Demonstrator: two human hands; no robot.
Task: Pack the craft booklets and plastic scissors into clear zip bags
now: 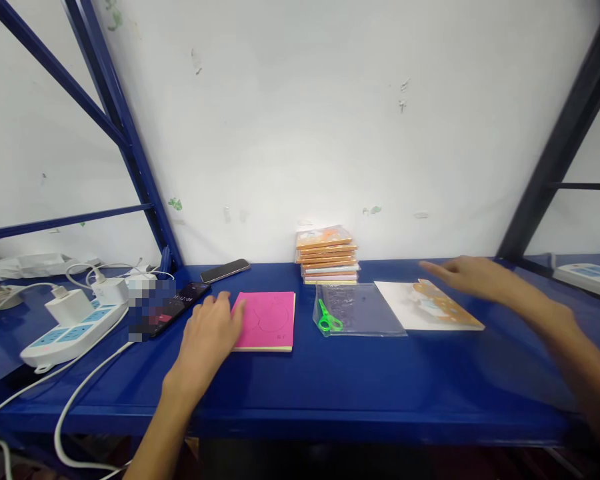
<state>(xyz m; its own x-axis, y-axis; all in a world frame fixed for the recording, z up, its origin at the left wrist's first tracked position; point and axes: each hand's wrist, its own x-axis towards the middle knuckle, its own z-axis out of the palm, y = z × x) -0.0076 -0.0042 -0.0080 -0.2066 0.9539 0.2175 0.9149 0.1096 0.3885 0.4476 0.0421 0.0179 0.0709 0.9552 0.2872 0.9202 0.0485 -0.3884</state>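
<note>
Head view: the left hand (207,337), open with loosely curled fingers, lies against the left edge of a pink paper pad (263,321) on the blue surface (300,393). Right of the pad lie a clear plastic pouch (363,310) holding green scissors (329,321), then an orange-printed card (447,305). The right hand (473,277), empty, fingers together, is nearest that card.

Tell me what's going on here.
A person is working with bare hands at a blue metal shelf. The left hand is at the edge of a pink paper pad. The right hand reaches out over a white sheet and an orange-patterned card. Between them lies a clear plastic sleeve with green-handled scissors.
</note>
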